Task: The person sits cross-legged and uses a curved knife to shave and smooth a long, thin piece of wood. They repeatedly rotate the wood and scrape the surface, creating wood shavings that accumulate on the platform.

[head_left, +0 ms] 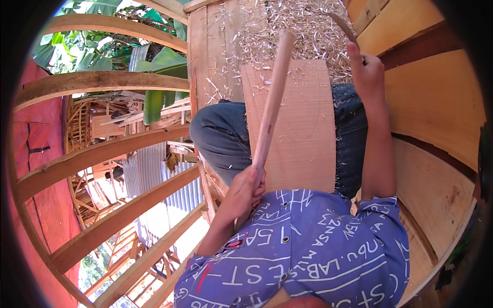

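My left hand [245,191] is wrapped round the lower end of a long, smooth wooden stick [273,97]. The stick slants up and away over a flat wooden board [303,133] that lies across my lap. Off to the right, my right hand [368,74] is raised with its fingers closed round the handle of a knife [343,26], the handle mostly hidden by the fingers. Its blade points up and to the left, apart from the stick. A few thin shavings lie on the board.
Curled wood shavings [303,31] cover much of the plank floor [215,56] beyond the board. Wooden wall boards [431,97] rise close on the right. On the left stand spaced wooden rails [102,81], with leaves and corrugated sheets [146,169] beyond.
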The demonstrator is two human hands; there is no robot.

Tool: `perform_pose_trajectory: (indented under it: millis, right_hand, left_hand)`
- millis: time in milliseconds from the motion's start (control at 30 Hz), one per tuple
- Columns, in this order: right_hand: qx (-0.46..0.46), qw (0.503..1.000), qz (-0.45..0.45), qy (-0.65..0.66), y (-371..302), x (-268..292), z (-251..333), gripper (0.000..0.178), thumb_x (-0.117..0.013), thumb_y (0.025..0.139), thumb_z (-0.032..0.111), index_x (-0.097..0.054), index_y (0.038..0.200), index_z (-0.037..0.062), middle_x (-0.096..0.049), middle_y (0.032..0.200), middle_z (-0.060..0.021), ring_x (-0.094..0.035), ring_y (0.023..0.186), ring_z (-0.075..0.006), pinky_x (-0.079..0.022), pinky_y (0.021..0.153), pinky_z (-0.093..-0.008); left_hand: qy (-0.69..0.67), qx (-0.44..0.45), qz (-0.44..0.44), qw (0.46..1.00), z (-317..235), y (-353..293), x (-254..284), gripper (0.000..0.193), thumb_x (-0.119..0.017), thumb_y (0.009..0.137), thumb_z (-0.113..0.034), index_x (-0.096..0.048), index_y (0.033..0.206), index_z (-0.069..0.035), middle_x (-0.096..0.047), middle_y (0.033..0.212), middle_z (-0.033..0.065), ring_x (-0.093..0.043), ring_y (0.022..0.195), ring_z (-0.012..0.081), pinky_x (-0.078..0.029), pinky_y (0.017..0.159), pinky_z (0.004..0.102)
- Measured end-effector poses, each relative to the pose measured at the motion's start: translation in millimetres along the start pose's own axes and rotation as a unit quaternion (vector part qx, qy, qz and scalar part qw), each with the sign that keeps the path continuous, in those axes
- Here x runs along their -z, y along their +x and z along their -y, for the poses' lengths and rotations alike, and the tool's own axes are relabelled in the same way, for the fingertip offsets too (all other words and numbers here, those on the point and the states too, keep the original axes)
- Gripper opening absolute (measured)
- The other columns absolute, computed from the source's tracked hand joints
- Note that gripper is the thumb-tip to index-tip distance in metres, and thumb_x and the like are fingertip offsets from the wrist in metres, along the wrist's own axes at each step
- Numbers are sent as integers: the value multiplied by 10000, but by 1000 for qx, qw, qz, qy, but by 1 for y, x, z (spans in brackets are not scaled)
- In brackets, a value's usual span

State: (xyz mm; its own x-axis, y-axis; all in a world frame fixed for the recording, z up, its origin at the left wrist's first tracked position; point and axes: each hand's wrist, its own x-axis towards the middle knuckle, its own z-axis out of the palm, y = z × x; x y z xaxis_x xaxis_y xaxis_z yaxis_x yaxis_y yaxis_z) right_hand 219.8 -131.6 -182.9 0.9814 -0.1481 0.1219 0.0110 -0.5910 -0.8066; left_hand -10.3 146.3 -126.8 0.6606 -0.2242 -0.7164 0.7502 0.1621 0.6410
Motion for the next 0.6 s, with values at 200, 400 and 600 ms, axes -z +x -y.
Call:
perform_pose_trajectory:
  millis: [200, 400, 600]
  right_hand:
    - [7, 989, 133, 65, 12, -51, -4, 639, -567, 859, 557, -547, 606, -30, -438, 463, -102, -434, 476, -143, -374, 479, -342]
    - [100, 971, 125, 177, 4, -70, -17, 577, -584, 859, 523, -567, 646, -13, -467, 485, -114, -493, 462, -173, -386, 468, -342]
    - [204, 964, 157, 62, 5, -70, -26, 634, -599, 774, 629, -555, 642, 11, -500, 538, -161, -565, 531, -341, -413, 479, -389]
  left_hand:
    - [67, -130, -63, 987, -47, 43, 3, 278, -462, 981, -330, -438, 906, -62, -425, 587, -6, -429, 448, 63, -403, 410, 221]
    - [151, -109, -94, 978, -70, 83, -13, 253, -550, 945, -289, -448, 935, -57, -437, 527, -24, -409, 394, 54, -347, 374, 228]
    - [203, -107, -149, 962, -70, 107, -29, 265, -605, 910, -281, -466, 900, -56, -468, 535, -6, -436, 422, 58, -346, 396, 240]
